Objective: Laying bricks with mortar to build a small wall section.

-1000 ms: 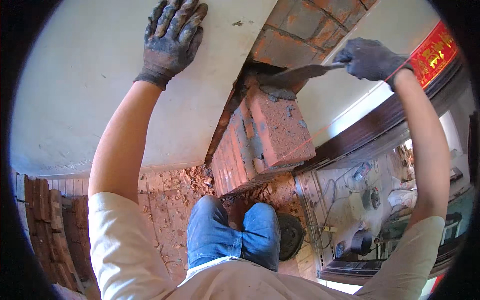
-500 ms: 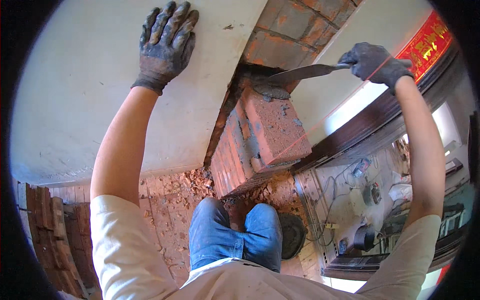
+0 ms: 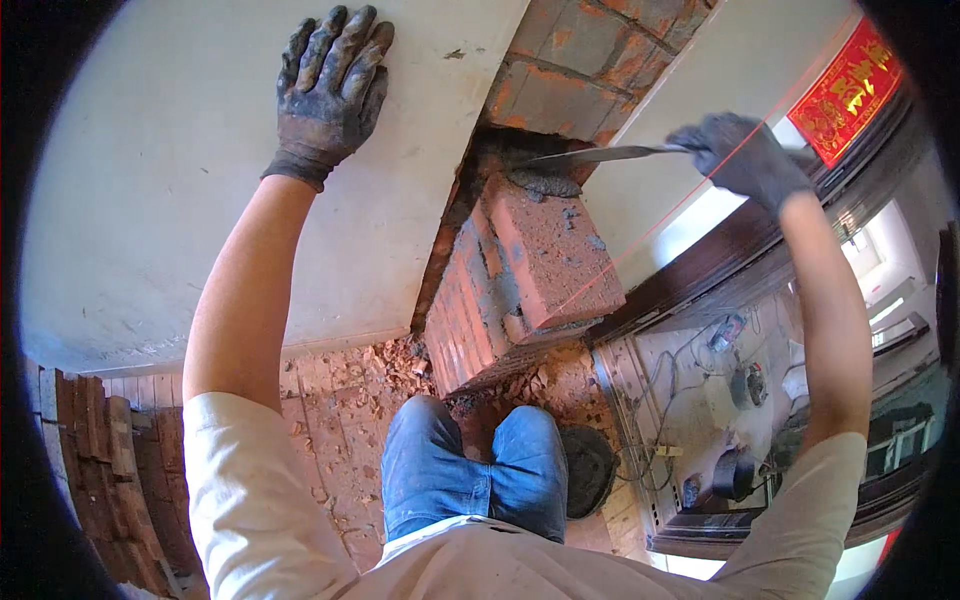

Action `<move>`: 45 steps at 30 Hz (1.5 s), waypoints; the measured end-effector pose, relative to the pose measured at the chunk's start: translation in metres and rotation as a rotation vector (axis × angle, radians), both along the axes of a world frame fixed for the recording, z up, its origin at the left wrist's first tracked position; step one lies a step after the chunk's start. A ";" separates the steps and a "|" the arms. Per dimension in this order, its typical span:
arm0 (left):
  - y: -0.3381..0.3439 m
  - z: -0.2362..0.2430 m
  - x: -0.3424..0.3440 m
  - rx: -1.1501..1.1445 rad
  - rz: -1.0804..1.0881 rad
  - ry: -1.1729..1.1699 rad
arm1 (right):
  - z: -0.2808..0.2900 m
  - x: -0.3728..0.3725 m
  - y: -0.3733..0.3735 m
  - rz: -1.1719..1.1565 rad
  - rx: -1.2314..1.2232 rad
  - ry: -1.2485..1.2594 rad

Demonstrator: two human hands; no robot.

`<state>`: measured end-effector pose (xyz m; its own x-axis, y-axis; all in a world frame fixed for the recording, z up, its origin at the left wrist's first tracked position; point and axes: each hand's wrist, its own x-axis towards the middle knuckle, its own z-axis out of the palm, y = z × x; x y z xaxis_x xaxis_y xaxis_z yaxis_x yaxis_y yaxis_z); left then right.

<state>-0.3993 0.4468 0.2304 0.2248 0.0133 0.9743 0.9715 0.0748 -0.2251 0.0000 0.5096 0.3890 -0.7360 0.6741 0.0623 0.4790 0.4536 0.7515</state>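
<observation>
My left hand (image 3: 330,95), in a dirty dark work glove, lies flat on the white wall (image 3: 200,220) with its fingers spread. In my gloved right hand (image 3: 745,155) is the handle of a trowel (image 3: 600,154). The trowel's blade is seen nearly edge-on, and its tip reaches into the gap at the top of a red brick column (image 3: 555,255). A lump of grey mortar (image 3: 545,183) sits on the column's far end, just under the blade. Whether blade and mortar touch, I cannot tell.
A thin red string line (image 3: 660,228) runs past the column's right edge and my right hand. Brick rubble (image 3: 400,365) litters the floor by its foot. A black mortar tub (image 3: 588,470) stands beside my right leg; bricks (image 3: 110,480) are stacked at lower left.
My right hand has shifted slightly left and down, and the trowel has turned from showing its blade's face to nearly edge-on. My left hand has stayed in place.
</observation>
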 end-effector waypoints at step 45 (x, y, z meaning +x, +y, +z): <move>0.101 -0.187 0.167 -0.534 -0.984 -1.236 | -0.023 -0.040 -0.069 -0.094 -0.037 0.164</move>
<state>-0.2325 0.5480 0.0431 -0.5023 0.7110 0.4921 0.1983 -0.4593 0.8659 -0.0397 0.4408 0.3655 -0.6515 0.7436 0.1502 0.6352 0.4265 0.6439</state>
